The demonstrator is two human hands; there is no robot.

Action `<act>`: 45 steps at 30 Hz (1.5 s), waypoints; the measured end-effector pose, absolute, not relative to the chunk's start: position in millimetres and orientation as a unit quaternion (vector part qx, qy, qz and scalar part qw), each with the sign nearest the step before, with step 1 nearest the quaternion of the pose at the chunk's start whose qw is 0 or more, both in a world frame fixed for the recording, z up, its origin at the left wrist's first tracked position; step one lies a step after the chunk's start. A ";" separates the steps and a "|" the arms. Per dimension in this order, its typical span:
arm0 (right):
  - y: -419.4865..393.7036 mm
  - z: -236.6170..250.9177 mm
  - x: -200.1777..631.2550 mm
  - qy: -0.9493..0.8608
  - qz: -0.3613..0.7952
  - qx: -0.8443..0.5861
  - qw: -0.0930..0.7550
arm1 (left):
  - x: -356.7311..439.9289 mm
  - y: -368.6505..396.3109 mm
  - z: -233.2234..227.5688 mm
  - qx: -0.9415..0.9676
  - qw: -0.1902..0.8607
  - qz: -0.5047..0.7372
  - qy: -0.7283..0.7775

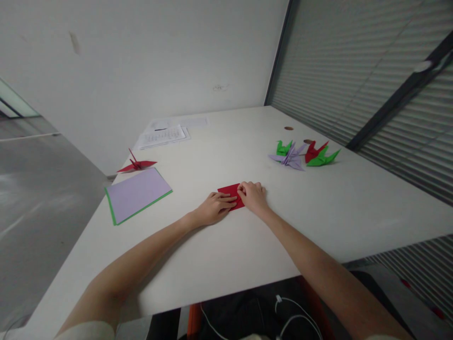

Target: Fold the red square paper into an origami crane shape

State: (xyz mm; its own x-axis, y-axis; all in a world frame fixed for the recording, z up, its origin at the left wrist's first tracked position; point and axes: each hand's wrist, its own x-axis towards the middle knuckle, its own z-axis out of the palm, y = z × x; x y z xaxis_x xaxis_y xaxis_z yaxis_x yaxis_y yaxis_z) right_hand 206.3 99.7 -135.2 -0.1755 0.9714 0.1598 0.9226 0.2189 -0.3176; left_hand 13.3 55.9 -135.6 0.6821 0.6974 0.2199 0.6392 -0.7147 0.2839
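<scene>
A small folded piece of red paper (pixel 229 190) lies flat on the white table in front of me. My left hand (pixel 215 208) rests on its left and lower part, fingers stretched out over the paper. At the paper's right side, my right hand (pixel 253 194) has its thumb and index finger pinched together at the edge. The right fingers hide part of that edge, so the exact fold under them is hard to make out.
Left of me lies a stack of lilac and green paper sheets (pixel 139 193), with a red paper crane (pixel 137 164) behind it. Written pages (pixel 164 136) lie farther back. Several folded cranes, including a lilac one (pixel 292 157) and a green one (pixel 322 157), stand at the right.
</scene>
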 end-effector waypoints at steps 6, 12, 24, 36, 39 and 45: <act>100.3 -135.2 209.8 -0.739 0.054 -0.647 0.182 | 11.7 55.2 -135.6 0.914 0.088 0.154 0.365; 103.7 -133.8 214.7 -0.724 0.084 -0.666 0.161 | 11.5 55.1 -136.1 0.913 0.091 0.161 0.365; 108.6 -136.2 223.1 -0.716 0.091 -0.675 0.154 | 11.7 53.1 -134.4 0.913 0.090 0.156 0.366; 110.9 -135.3 232.7 -0.740 0.126 -0.639 0.167 | 11.9 53.8 -133.7 0.912 0.096 0.161 0.366; 109.0 -136.6 228.7 -0.753 0.129 -0.628 0.151 | 11.7 54.3 -134.5 0.912 0.096 0.160 0.365; 117.4 -132.4 232.5 -0.720 0.150 -0.668 0.115 | 10.8 54.5 -135.6 0.914 0.095 0.159 0.362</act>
